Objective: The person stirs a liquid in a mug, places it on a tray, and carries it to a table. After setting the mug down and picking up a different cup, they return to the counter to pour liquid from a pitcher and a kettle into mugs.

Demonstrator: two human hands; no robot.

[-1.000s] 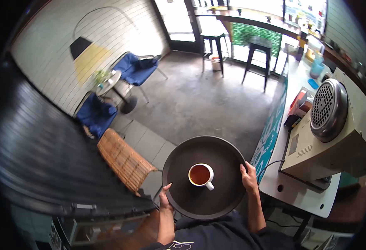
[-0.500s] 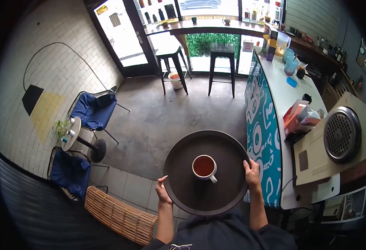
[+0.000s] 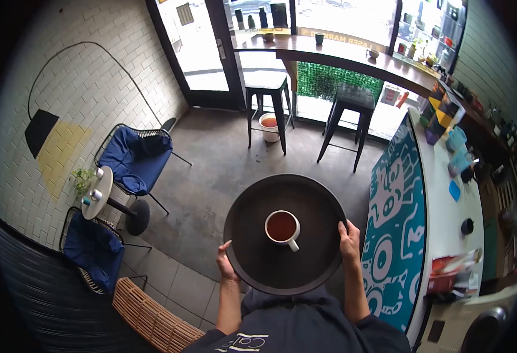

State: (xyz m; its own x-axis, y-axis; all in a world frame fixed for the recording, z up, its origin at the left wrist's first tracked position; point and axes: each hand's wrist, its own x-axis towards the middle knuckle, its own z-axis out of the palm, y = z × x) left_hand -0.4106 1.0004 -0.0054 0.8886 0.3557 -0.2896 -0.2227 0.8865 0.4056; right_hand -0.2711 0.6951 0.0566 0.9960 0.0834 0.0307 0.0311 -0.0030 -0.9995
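A round dark serving tray (image 3: 258, 259) is held level in front of my body, over the floor. My left hand (image 3: 226, 262) grips its left rim, with the thumb on top and the other fingers mostly hidden beneath. On the opposite rim my right hand (image 3: 348, 240) is closed the same way, thumb over the edge. Near the tray's middle stands a white cup (image 3: 282, 227) filled with reddish-brown liquid, upright, its handle pointing toward me. Neither hand touches the cup.
On the right runs a counter with a teal patterned front (image 3: 388, 235). At left, blue-cushioned chairs (image 3: 135, 159) flank a small round table (image 3: 98, 194). A wicker bench (image 3: 146, 317) lies near me at lower left. Black stools (image 3: 353, 100) stand by the window bar (image 3: 341, 50).
The view has turned left and moved forward, so the counter and its machine shift right and downward. Both hands keep their hold on the tray, and the cup stays near its middle.
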